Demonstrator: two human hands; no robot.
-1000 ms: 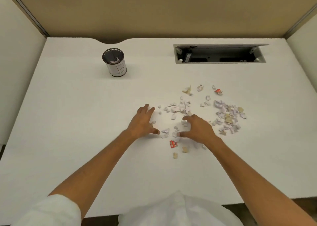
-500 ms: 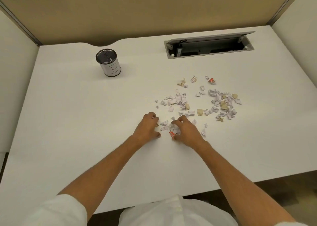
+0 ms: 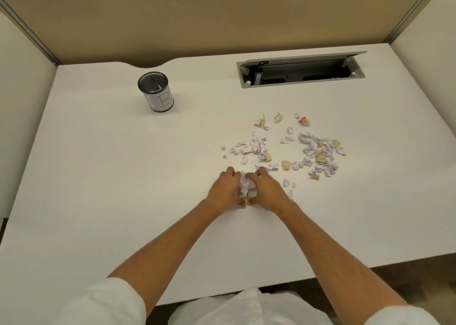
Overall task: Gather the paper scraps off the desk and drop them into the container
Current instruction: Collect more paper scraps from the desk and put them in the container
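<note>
Both my hands have closed together, left hand [image 3: 223,190] and right hand [image 3: 265,192] fingers cupping a crumpled wad of scraps [image 3: 246,186] mid-tabletop [image 3: 98,189].

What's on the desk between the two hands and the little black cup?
Nothing. In the head view, the white desk is bare between the cupped hands, left hand and right hand, and the cup. The loose scraps lie off to the right.
</note>
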